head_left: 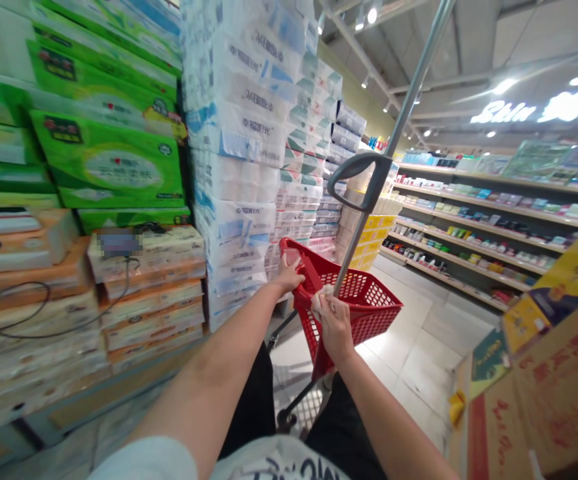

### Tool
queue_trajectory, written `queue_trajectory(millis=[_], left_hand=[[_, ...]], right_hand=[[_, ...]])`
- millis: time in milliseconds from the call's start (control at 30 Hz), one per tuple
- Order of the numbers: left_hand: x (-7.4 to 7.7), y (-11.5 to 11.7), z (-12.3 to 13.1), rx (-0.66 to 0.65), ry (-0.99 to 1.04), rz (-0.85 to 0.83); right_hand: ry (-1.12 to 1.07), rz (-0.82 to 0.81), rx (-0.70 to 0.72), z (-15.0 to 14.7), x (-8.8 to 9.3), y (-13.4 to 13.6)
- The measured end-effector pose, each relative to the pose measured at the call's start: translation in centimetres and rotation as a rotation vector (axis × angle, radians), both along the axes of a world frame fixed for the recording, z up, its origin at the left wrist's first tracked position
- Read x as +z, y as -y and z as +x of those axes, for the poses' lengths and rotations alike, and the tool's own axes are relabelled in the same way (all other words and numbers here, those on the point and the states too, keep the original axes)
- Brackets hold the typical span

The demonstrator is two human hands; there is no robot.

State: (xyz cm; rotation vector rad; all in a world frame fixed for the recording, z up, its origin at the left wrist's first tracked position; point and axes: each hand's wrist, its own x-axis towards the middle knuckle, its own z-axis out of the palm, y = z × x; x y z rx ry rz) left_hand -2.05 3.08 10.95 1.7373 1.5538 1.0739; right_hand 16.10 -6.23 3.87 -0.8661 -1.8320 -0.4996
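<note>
In the head view a red plastic shopping cart (pixel 373 317) with a latticed basket stands in front of me. My left hand (pixel 289 275) is closed around the left part of its red handle bar. At the right part of the handle, my right hand (pixel 337 327) is closed on a crumpled white cloth (pixel 323 300), pressed to the bar. A grey metal pole (pixel 403 120) with a dark grey loop grip (pixel 359 177) slants up from beside my right hand. Its lower end is hidden, and I cannot tell whether that hand touches it.
Stacked white tissue packs (pixel 243 160) rise close on the left, beside green packs (pixel 113 160) and orange-and-white packs (pixel 153 300) with a black cable. Cardboard boxes (pixel 563 387) crowd the near right. Beyond the tiled floor (pixel 419 353) stand long product shelves (pixel 479 227).
</note>
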Motion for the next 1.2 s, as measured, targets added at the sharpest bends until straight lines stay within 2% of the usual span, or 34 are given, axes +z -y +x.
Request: queue_trajectory(millis=[100, 167, 267, 367, 600, 800, 867, 1033, 1100, 1200], left_hand=[[0.3, 0.0, 0.2, 0.054, -0.014, -0.014], [0.4, 0.1, 0.4, 0.073, -0.020, -0.002], [0.3, 0.5, 0.6, 0.067, -0.020, 0.002], [0.3, 0.9, 0.7, 0.063, -0.013, 0.013], [0.3, 0.8, 0.5, 0.059, -0.041, -0.002], [-0.8, 0.2, 1.0, 0.068, -0.155, 0.038], [-1.0, 0.1, 1.2, 0.042, -0.186, 0.037], [-1.2, 0.1, 1.7, 0.021, -0.185, 0.027], [-1.2, 0.3, 1.9, 0.033, -0.191, 0.030], [-1.1, 0.7, 2.0, 0.033, -0.211, 0.052]], right_hand=[[0.007, -0.087, -0.013, -1.1, 1.6, 0.0], [0.046, -0.108, -0.024, -2.0, 2.0, 0.1], [0.066, -0.073, -0.034, -2.5, 0.7, 0.2], [0.090, 0.010, -0.012, -1.8, -0.7, 0.0], [0.155, -0.020, 0.018, -0.8, 0.6, -0.2], [0.065, 0.048, -0.042, -1.3, -1.1, 0.6], [0.063, 0.041, -0.044, -1.6, -0.5, 0.5], [0.084, -0.068, -0.072, -3.1, 2.7, 0.0], [0.085, -0.051, -0.074, -3.1, 2.7, 0.1], [0.121, 0.032, -0.038, -2.1, 1.4, 0.5]])
